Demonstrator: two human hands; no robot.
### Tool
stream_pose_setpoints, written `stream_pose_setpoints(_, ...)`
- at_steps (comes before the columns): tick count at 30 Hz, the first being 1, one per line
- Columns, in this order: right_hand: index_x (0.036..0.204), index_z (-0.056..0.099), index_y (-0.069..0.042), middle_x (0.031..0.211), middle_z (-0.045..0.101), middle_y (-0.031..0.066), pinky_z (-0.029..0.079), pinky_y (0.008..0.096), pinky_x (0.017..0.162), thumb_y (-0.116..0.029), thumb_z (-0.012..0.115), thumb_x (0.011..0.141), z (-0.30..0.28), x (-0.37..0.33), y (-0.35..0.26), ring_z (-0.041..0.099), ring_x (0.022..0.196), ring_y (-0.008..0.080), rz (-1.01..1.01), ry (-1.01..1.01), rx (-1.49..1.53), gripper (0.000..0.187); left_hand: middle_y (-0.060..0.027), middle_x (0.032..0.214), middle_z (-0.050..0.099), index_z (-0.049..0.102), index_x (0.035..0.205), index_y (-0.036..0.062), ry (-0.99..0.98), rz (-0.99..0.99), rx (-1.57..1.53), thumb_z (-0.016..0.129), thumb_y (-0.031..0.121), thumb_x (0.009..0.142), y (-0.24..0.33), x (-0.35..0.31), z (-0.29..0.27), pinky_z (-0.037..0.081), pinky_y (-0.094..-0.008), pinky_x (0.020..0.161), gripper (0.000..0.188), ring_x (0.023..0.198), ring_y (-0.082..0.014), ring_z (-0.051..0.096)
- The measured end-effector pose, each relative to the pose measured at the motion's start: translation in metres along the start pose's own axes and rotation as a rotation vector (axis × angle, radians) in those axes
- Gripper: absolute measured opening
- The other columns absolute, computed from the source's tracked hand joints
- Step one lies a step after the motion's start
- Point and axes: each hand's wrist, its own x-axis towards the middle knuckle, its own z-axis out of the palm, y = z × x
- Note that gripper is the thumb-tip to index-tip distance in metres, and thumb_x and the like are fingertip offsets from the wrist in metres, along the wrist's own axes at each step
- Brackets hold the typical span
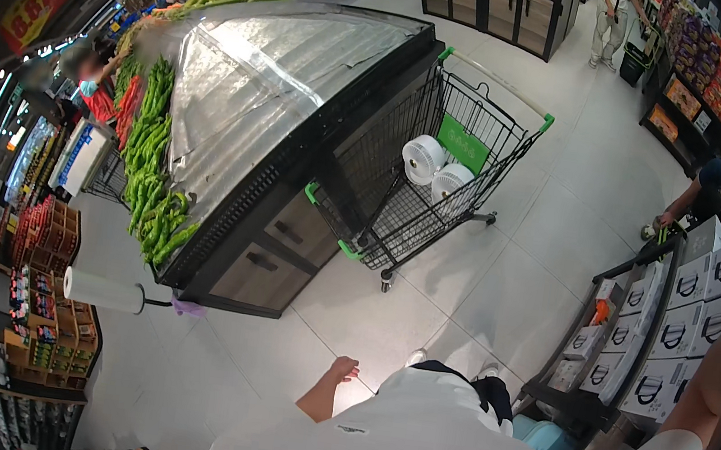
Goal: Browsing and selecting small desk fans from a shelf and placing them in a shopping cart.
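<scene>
My left hand hangs low in front of me, beside my white shirt, over the pale tiled floor. Its fingers are loosely curled and nothing shows in them. Up along the right rim goes my right arm, next to shelved boxes; its hand is outside the picture. Ahead stands a black wire shopping cart with green corners, touching or very close to the produce stand. Inside the cart lie two white, round, ribbed objects, whose kind I cannot make out.
Green peppers line the stand's left side. A white bag roll sticks out from its near corner. White boxes fill a dark shelf at right, where a person bends down. Another person stands farther back near a basket.
</scene>
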Motion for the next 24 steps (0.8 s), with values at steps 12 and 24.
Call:
stream_pose_setpoints(12, 0.117, 0.053, 0.005, 0.1, 0.058, 0.0185, 0.036, 0.0226, 0.049, -0.03, 0.071, 0.086, 0.028, -0.007, 0.185, 0.045, 0.052, 0.0086, -0.19, 0.435, 0.1, 0.05, -0.0106, 0.101, 0.073, 0.064, 0.112, 0.0088, 0.06, 0.069, -0.263, 0.065, 0.029, 0.091, 0.024, -0.008, 0.085, 0.055, -0.0416, 0.077, 0.029, 0.093, -0.0224, 0.07)
stream_pose_setpoints(24, 0.119, 0.052, 0.002, 0.091, 0.058, 0.0122, 0.036, 0.0264, 0.054, -0.022, 0.065, 0.09, 0.093, -0.071, 0.347, 0.045, 0.058, 0.011, 0.015, 0.718, 0.679, 0.039, -0.0058, 0.099, 0.072, 0.065, 0.111, 0.0089, 0.166, 0.249, -0.228, 0.066, 0.039, 0.09, 0.145, -0.034, 0.204, 0.054, -0.0308, 0.066, 0.037, 0.088, -0.0144, 0.069)
